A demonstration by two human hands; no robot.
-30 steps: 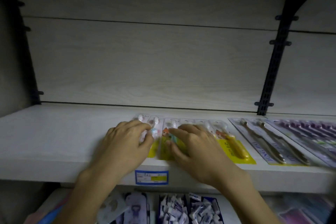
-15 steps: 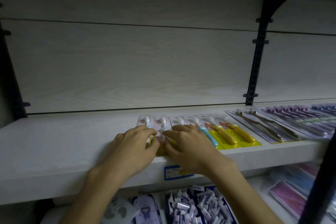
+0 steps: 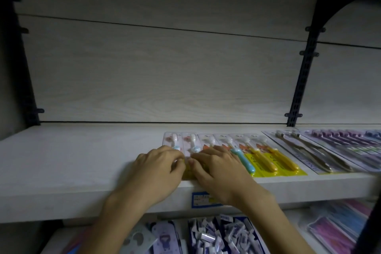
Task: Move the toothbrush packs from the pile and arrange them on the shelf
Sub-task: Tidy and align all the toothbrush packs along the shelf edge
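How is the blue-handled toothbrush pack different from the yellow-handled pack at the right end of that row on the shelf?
The blue-handled toothbrush pack holds a light blue brush, while the yellow-handled pack holds an orange-yellow one. The blue one lies right beside the right hand, its near left part hidden by that hand; the yellow one lies apart from both hands, fully in view. Both lie flat on the shelf, heads toward the back, on cards with yellow lower parts.

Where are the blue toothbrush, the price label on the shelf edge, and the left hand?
blue toothbrush (image 3: 244, 159): head view, on its handle.
price label (image 3: 201, 200): head view, on its visible left part.
left hand (image 3: 158, 168): head view, on the back of the hand.
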